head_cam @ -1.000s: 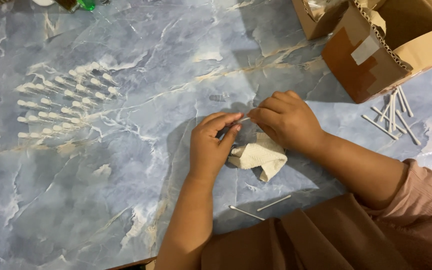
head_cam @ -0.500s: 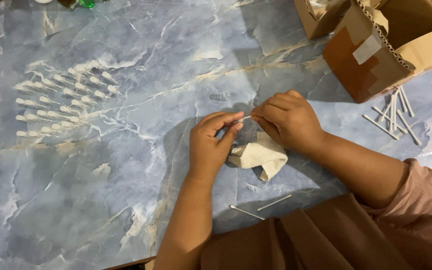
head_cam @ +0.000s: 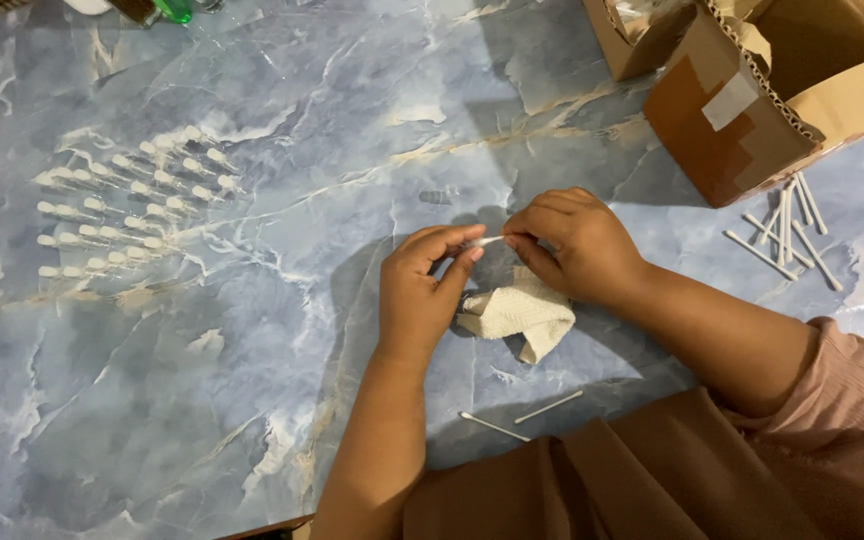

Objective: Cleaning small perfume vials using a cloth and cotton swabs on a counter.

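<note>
1. Blue marble counter (head_cam: 252, 400) carries rows of finished swabs (head_cam: 122, 215).
2. Left hand (head_cam: 422, 295) and right hand (head_cam: 577, 245) pinch one thin stick (head_cam: 487, 241) above the cotton wad (head_cam: 517, 312).
3. Both grips stay clamped; little has moved since before.

Soft overhead light, sharp focus (faint hand shadows).

– Where are my hands?

– My left hand (head_cam: 420, 295) and right hand (head_cam: 574, 243) meet over the blue marbled tabletop (head_cam: 252, 400), pinching a thin white swab stick (head_cam: 485, 241) between them.

– And around them?

– A folded white cloth (head_cam: 519, 313) lies just under them, rows of white-tipped swabs (head_cam: 127, 210) far left, brown corrugated cardboard boxes (head_cam: 752, 110) behind right.
</note>
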